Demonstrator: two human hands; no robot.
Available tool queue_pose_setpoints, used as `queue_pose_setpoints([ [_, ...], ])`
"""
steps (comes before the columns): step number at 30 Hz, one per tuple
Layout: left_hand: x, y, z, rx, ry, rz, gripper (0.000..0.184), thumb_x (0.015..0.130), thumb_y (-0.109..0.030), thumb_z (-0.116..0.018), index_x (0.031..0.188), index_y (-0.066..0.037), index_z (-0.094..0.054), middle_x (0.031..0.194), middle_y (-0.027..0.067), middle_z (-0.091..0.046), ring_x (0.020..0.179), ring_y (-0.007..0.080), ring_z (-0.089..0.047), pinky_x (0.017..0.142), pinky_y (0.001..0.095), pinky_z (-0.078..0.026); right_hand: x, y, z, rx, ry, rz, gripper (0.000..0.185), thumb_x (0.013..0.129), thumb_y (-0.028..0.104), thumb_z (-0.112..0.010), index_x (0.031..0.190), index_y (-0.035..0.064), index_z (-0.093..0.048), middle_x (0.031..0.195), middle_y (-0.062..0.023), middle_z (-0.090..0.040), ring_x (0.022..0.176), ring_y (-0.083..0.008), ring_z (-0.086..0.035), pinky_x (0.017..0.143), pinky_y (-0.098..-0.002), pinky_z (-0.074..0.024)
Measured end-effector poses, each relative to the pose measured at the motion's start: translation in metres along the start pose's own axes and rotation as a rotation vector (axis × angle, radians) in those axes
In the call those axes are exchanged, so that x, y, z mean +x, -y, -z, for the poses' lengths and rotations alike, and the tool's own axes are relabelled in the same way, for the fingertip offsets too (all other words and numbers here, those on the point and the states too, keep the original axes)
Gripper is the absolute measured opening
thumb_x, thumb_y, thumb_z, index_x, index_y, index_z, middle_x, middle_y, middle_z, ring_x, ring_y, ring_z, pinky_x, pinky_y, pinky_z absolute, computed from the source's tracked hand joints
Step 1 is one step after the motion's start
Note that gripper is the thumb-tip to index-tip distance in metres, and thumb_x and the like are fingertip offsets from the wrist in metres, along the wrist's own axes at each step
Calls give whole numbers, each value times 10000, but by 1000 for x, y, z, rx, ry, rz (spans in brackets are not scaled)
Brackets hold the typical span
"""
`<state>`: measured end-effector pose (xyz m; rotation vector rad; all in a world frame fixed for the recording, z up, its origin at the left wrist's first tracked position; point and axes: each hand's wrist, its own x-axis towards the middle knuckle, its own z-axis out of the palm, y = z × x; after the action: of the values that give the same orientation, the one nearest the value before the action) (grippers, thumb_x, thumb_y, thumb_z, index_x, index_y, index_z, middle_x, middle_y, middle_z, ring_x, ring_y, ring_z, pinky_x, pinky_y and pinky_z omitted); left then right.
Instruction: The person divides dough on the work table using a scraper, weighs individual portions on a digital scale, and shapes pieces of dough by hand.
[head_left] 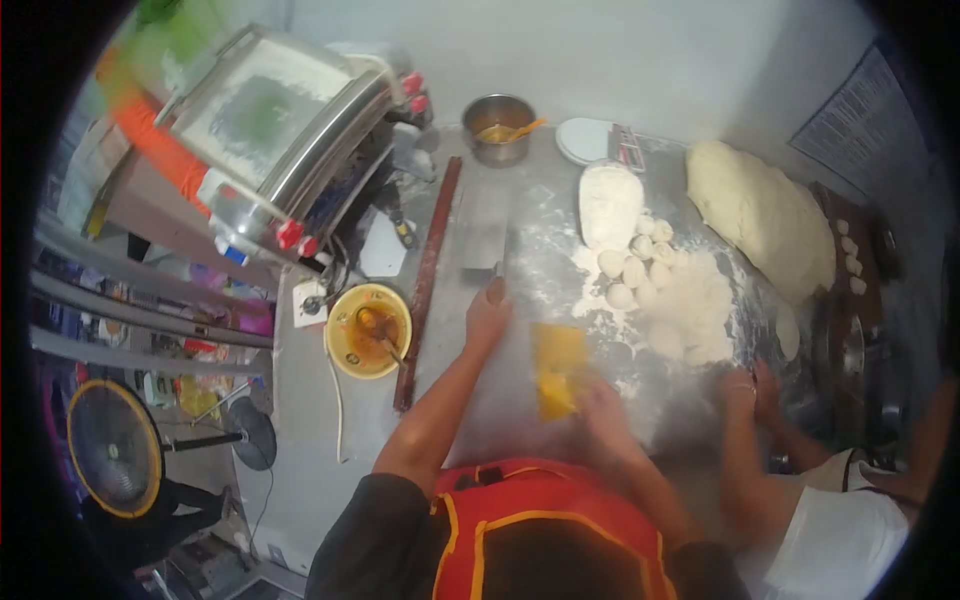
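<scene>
My left hand [487,315] is closed round the handle of a wide flat-bladed cleaver [485,228], whose blade lies over the metal tabletop [450,370] and points away from me. At the right edge of a yellow cloth [560,370] is my right hand [600,402], blurred by motion; whether its fingers grip the cloth is unclear. To the left stands a yellow bowl [368,330] with orange liquid and a spoon. A long dark red stick [428,280] lies between that bowl and the cleaver.
Floured dough balls [635,270] sit by a scoop of flour [610,205]. Beyond are a metal pot [499,130], a white scale [588,140] and a large dough mass [760,215]. A co-worker's hands [750,385] are close on the right. A machine [290,130] stands at left.
</scene>
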<state>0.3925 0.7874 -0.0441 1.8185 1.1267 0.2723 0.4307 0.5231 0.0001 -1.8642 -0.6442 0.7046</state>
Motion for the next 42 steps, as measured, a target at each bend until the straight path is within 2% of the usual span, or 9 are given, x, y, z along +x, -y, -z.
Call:
queue_pose_setpoints([
  [6,-70,-23,-14,-110,220,-51,513,794,-351,-636,1118,32,-532,1101,259,-572,1047,410,-534,901,454,-422,47,21,-15,181,-44,-72,285,922,227,-534,1120,26,-576,829,-22,-593,713,-93,-550,620,-245,-445],
  [8,-88,-24,-32,-437,362,-157,532,828,-343,-597,1216,4,-486,1225,236,-507,1153,385,-469,977,439,-364,61,52,-20,378,-14,-121,257,922,232,-541,1072,27,-577,835,-18,-590,708,-90,-550,621,-241,-445],
  [11,-96,-14,-53,-317,231,-481,505,847,-209,-623,1271,-2,-443,1191,165,-558,1096,239,-554,891,349,-450,70,69,-21,585,18,-258,224,921,234,-547,1023,34,-561,852,-26,-591,698,-94,-554,609,-235,-449],
  [13,-99,-3,-56,-329,289,-409,516,853,-205,-615,1295,-20,-424,1216,150,-540,1093,230,-557,893,355,-448,73,68,-20,638,11,-328,217,921,232,-548,1018,38,-547,860,-38,-592,687,-99,-559,585,-232,-450],
  [18,-97,-64,-25,-201,532,-287,488,832,-260,-611,1242,-44,-456,1148,198,-546,1053,348,-540,883,398,-440,84,89,10,757,-126,-302,222,921,217,-549,1025,25,-512,819,-59,-588,634,-110,-556,507,-227,-437],
  [20,-91,-85,-4,-39,532,-223,431,837,-240,-607,1200,-41,-488,1099,198,-562,997,343,-566,837,401,-462,105,75,30,692,-197,-235,223,909,205,-558,1010,15,-500,818,-73,-591,626,-120,-561,507,-239,-443],
  [24,-35,29,-32,379,-34,-569,436,824,-202,-613,1184,7,-484,1151,229,-525,1096,374,-494,930,437,-397,151,93,94,199,-257,-91,222,882,183,-570,991,12,-480,853,-100,-597,627,-128,-587,504,-246,-449],
  [30,-14,48,-16,404,-256,-482,535,826,-160,-575,1279,53,-387,1322,253,-393,1244,425,-341,1056,487,-262,280,8,165,-301,-349,64,346,791,190,-595,1033,-30,-480,929,-237,-606,870,-364,-605,745,-425,-467],
  [42,-15,14,-9,473,-120,-390,568,753,-152,-605,1250,56,-426,1321,246,-413,1273,408,-334,1088,502,-214,423,-66,197,-751,-403,-29,335,814,110,-448,1094,-65,-506,1019,-302,-584,973,-457,-555,842,-493,-448],
])
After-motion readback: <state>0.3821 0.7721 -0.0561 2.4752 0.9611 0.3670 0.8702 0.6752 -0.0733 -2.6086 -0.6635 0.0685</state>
